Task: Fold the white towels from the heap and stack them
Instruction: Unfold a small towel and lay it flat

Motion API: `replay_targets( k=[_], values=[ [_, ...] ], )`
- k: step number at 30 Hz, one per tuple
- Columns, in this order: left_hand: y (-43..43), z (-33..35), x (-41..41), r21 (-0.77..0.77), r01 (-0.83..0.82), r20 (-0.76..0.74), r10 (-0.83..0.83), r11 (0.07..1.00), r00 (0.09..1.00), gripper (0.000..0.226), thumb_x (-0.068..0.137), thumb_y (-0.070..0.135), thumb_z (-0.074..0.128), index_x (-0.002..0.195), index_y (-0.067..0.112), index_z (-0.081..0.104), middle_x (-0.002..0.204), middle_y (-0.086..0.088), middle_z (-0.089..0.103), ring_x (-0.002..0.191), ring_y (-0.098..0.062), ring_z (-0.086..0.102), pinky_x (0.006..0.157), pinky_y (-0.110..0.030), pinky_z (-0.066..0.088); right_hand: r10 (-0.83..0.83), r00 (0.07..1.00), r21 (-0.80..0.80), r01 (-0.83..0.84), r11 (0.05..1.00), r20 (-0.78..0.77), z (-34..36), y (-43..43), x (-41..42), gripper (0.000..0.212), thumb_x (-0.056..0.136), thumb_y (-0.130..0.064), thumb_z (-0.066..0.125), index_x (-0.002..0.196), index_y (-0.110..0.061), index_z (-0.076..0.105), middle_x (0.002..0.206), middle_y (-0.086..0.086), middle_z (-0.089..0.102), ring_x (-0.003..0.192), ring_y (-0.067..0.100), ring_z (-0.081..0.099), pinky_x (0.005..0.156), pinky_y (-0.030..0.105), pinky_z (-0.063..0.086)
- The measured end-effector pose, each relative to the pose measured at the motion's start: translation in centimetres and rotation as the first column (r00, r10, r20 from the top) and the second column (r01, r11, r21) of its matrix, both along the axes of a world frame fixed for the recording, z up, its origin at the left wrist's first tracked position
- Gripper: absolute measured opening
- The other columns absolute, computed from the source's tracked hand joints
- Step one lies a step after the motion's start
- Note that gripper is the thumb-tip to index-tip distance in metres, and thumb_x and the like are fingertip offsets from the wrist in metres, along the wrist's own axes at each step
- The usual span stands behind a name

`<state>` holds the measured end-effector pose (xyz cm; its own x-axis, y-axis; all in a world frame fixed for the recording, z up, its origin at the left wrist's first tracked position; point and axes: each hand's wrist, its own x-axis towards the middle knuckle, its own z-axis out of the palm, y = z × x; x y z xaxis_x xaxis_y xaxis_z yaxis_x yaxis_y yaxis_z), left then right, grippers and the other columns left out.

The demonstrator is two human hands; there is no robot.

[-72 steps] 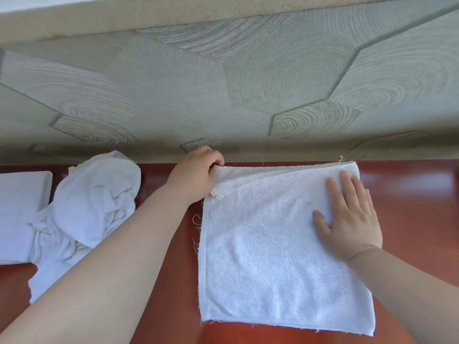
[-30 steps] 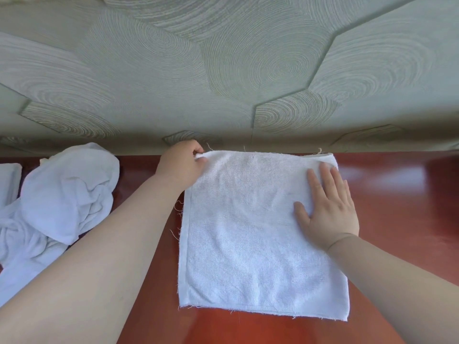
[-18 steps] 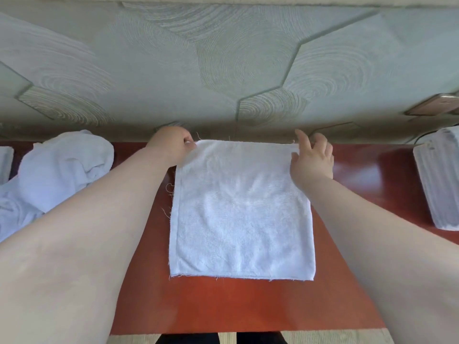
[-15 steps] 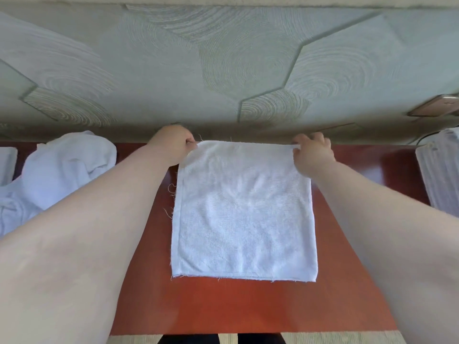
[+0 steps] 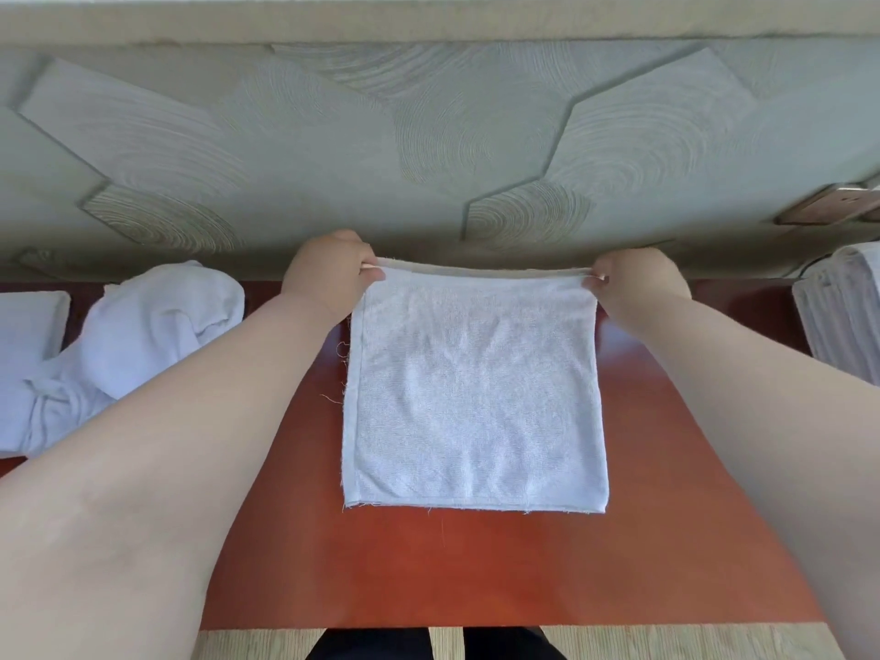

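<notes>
Head view. Lying flat on glossy red-brown wooden counter [image 5: 428, 564]: square white terry towel [image 5: 476, 397], far hem at the wall, near hem toward the body. Pinched at both far corners by left hand [image 5: 333, 273] and right hand [image 5: 638, 278], fingers [image 5: 366, 271] curled tight. Probably to be folded toward the body.

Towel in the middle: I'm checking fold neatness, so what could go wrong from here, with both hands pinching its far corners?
1. The left hand and right hand pinch only the far corners of the towel; brought to the near edge, they may land skewed.
2. Loose threads along its left edge could snag.
3. The left forearm lies close beside the heap and might drag it.
</notes>
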<state>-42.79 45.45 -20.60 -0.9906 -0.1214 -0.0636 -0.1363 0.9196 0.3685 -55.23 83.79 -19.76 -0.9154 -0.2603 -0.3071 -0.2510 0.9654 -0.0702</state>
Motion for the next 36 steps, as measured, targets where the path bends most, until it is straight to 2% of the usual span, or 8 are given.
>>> replay_targets(
  k=[3, 6, 13, 19, 23, 26, 32, 36],
  values=[
    [0.5, 1.7, 1.6, 0.033, 0.001, -0.043, 0.001, 0.999, 0.999, 0.018, 0.093, 0.016, 0.073, 0.087, 0.017, 0.056, 0.091, 0.001, 0.054, 0.082, -0.031, 0.055, 0.068, -0.035, 0.036, -0.081, 0.993, -0.237, 0.059, 0.970, -0.088, 0.9, 1.5, 1.9, 0.015, 0.095, -0.027, 0.064, 0.107, -0.019, 0.068, 0.096, 0.007, 0.071, 0.093, 0.034, 0.063, 0.071, 0.035, 0.042],
    [1.4, 2.7, 4.4, 0.018, 0.016, -0.003, -0.016, 1.000, 1.000, 0.018, 0.095, 0.014, 0.067, 0.101, 0.019, 0.051, 0.099, 0.004, 0.053, 0.083, -0.030, 0.052, 0.071, -0.039, 0.042, -0.147, 0.985, -0.398, 0.099, 0.912, -0.092, 1.8, 2.8, 4.5, 0.029, 0.093, -0.017, 0.066, 0.122, -0.018, 0.064, 0.104, 0.004, 0.070, 0.097, 0.031, 0.063, 0.079, 0.038, 0.049],
    [3.1, 0.4, 15.2, -0.110, 0.076, 0.072, -0.068, 0.991, 0.995, 0.033, 0.074, -0.004, 0.067, 0.079, 0.022, 0.048, 0.084, -0.004, 0.047, 0.054, -0.034, 0.046, 0.048, -0.042, 0.039, -0.064, 0.980, -0.346, -0.006, 0.938, -0.190, 0.2, 6.0, 18.0, 0.023, 0.081, -0.003, 0.069, 0.100, -0.016, 0.070, 0.103, 0.006, 0.059, 0.090, 0.035, 0.061, 0.067, 0.041, 0.051],
    [5.5, -4.6, 22.7, -0.161, 0.066, 0.254, -0.023, 0.985, 0.967, 0.039, 0.060, -0.011, 0.074, 0.083, 0.013, 0.053, 0.086, -0.010, 0.047, 0.041, -0.025, 0.031, 0.043, -0.030, 0.025, 0.042, 0.996, -0.169, -0.028, 0.985, 0.078, -4.7, 8.3, 25.1, 0.023, 0.086, -0.010, 0.066, 0.106, -0.021, 0.065, 0.101, 0.003, 0.055, 0.071, 0.037, 0.061, 0.055, 0.035, 0.040],
    [7.0, -3.8, 23.6, -0.157, -0.066, 0.335, 0.116, 0.985, 0.935, 0.029, 0.084, 0.018, 0.063, 0.111, 0.022, 0.052, 0.100, -0.003, 0.050, 0.064, -0.035, 0.055, 0.058, -0.037, 0.043, 0.043, 0.985, -0.122, -0.023, 0.992, 0.169, -4.4, 8.0, 25.4, 0.030, 0.093, -0.025, 0.056, 0.123, -0.028, 0.055, 0.109, 0.000, 0.055, 0.083, 0.033, 0.062, 0.063, 0.037, 0.048],
    [7.8, -3.3, 23.8, -0.076, -0.140, 0.352, 0.158, 0.987, 0.922, 0.025, 0.091, 0.034, 0.056, 0.115, 0.031, 0.047, 0.100, 0.005, 0.053, 0.079, -0.026, 0.061, 0.072, -0.038, 0.052, -0.016, 0.981, -0.177, 0.051, 0.983, 0.193, -3.9, 7.9, 25.5, 0.027, 0.091, -0.036, 0.059, 0.117, -0.031, 0.054, 0.104, -0.007, 0.052, 0.082, 0.024, 0.060, 0.069, 0.037, 0.052],
    [8.3, -4.0, 23.9, 0.150, -0.334, 0.261, 0.289, 0.930, 0.921, 0.002, 0.096, 0.024, 0.065, 0.097, 0.025, 0.065, 0.088, 0.007, 0.061, 0.086, -0.019, 0.059, 0.072, -0.033, 0.047, -0.164, 0.958, -0.226, 0.218, 0.949, 0.235, -4.3, 6.9, 25.0, 0.013, 0.095, -0.027, 0.057, 0.107, -0.028, 0.061, 0.100, -0.006, 0.059, 0.086, 0.023, 0.059, 0.073, 0.037, 0.052],
    [8.7, -3.0, 24.0, 0.221, -0.421, 0.234, 0.371, 0.880, 0.899, 0.007, 0.095, 0.021, 0.064, 0.090, 0.025, 0.068, 0.078, 0.010, 0.062, 0.079, -0.017, 0.060, 0.068, -0.030, 0.045, -0.244, 0.956, -0.351, 0.288, 0.891, 0.165, -3.1, 7.3, 25.5, 0.009, 0.091, -0.019, 0.058, 0.086, -0.027, 0.055, 0.081, -0.006, 0.061, 0.073, 0.017, 0.056, 0.060, 0.033, 0.041]
  ],
)
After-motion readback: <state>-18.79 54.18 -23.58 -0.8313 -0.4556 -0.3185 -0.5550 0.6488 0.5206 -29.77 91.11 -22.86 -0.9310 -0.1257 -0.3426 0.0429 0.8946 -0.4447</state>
